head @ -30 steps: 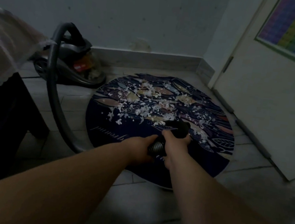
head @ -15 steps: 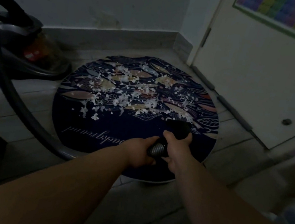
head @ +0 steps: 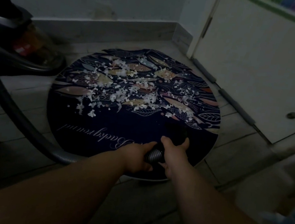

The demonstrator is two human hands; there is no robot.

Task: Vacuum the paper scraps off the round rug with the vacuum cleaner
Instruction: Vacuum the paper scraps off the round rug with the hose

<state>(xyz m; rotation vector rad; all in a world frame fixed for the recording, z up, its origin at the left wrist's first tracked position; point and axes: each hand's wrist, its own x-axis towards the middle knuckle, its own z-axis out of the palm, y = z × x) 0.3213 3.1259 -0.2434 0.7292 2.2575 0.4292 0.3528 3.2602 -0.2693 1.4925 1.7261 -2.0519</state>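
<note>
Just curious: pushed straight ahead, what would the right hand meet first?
The right hand, led by the nozzle it grips, would probably cross bare rug and meet the paper scraps first.

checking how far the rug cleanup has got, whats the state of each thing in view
round rug, flat on the tiled floor, littered
paper scraps, scattered over the rug's middle and far half, not vacuumed up
vacuum cleaner, standing on the floor left of the rug; running or not, cannot tell
vacuum hose, curving from the cleaner to the hands
nozzle, at the rug's near part, short of the scraps
left hand, grips the hose
right hand, grips the nozzle
</note>
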